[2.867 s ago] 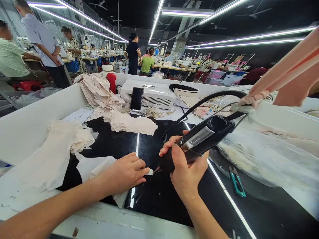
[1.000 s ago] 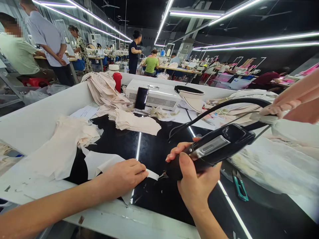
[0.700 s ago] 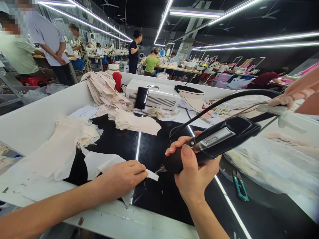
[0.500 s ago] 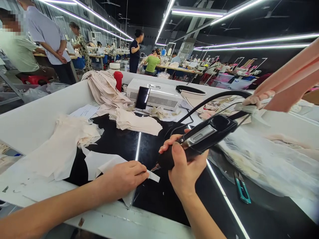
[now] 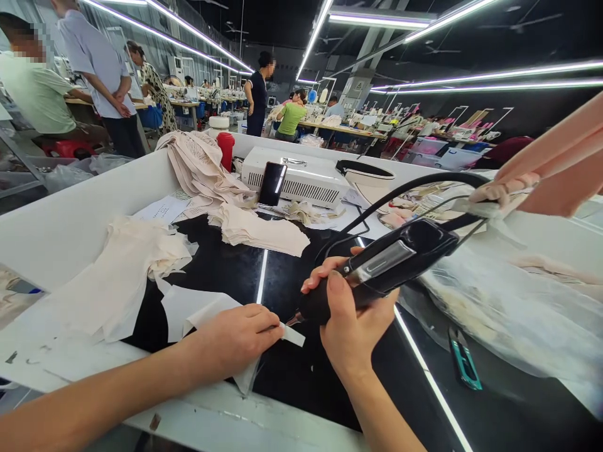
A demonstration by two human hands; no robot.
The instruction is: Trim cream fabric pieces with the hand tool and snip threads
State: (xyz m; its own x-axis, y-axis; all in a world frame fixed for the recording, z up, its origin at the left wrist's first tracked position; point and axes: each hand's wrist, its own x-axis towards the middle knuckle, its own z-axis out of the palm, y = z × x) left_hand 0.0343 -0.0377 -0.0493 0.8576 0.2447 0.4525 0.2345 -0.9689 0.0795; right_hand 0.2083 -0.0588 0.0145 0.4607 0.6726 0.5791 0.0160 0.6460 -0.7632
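My right hand (image 5: 355, 320) is wrapped round a black corded handheld tool (image 5: 384, 263) with a silver lever and a pointed metal tip, probably an ultrasonic welder. The tip meets or nearly meets a narrow white strip (image 5: 294, 336) that sticks out past the fingers of my left hand (image 5: 247, 336). Those fingers are pinched together on the strip, which seems to belong to the pale fabric piece (image 5: 188, 307) under my wrist; my hand hides the join. Pink cloth (image 5: 556, 163) tied around the tool's cable end runs up to the right.
Stacked cream fabric pieces (image 5: 261, 232) and a fabric pile (image 5: 108, 282) lie on the black tabletop (image 5: 282, 383). Teal thread snips (image 5: 464, 361) rest at right beside plastic bags (image 5: 509, 314). Behind stand a phone (image 5: 272, 184), a white vented box (image 5: 311, 182) and a red container (image 5: 226, 150).
The tool and both hands hold almost the same pose, with the whole view shifted slightly. In the background, a standing person's arm has dropped from the chest.
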